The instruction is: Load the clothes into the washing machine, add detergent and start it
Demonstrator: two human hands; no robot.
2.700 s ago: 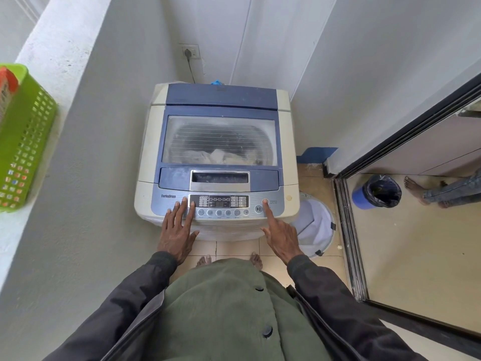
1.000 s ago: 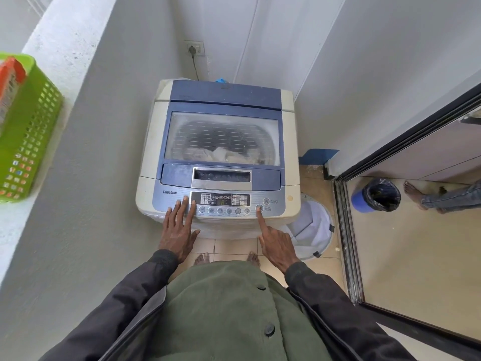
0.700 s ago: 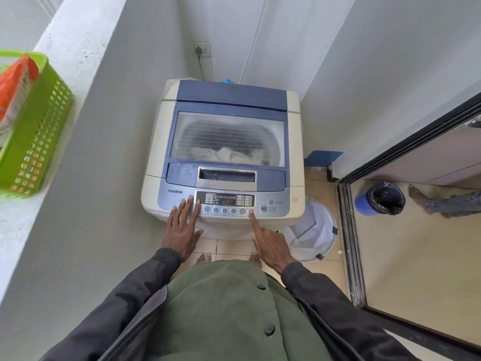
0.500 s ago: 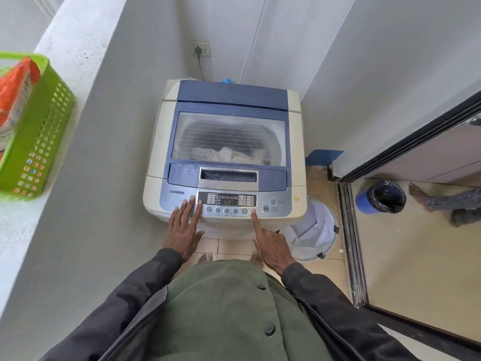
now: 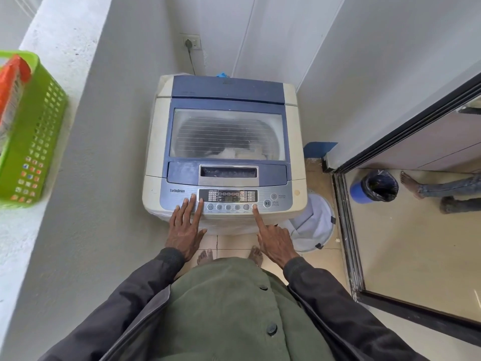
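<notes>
Hands first: my left hand point(image 5: 186, 227) lies flat on the left end of the control panel point(image 5: 229, 198), fingers straight and close together. It holds nothing and lies just as it did a few seconds ago. My right hand point(image 5: 276, 243) is the one that has moved. Its forefinger is stretched out and the other fingers are folded under, with nothing held. The fingertip point(image 5: 254, 210) now rests on the last small round button of the row.

A few seconds back that finger was further right, on the power button point(image 5: 273, 196). A second ago it was on the start/pause button point(image 5: 266, 203), which now shows bare just right of my fingertip. So I judge the machine is powered and I am stepping through a setting. The display is too small to read, so I cannot tell whether the press on start took. It may need pressing again once the setting is chosen.

Beyond my fingers the washing machine point(image 5: 156, 142) has its lid point(image 5: 182, 173) down. The clothes point(image 5: 229, 153) show pale through the window, already in the drum, so loading looks done. Whether detergent went in I cannot see.

Right of my right hand, on the floor against the machine, stands the white laundry bag point(image 5: 316, 222). Far to the left of my left hand a green basket point(image 5: 36, 131) sits on the ledge.
</notes>
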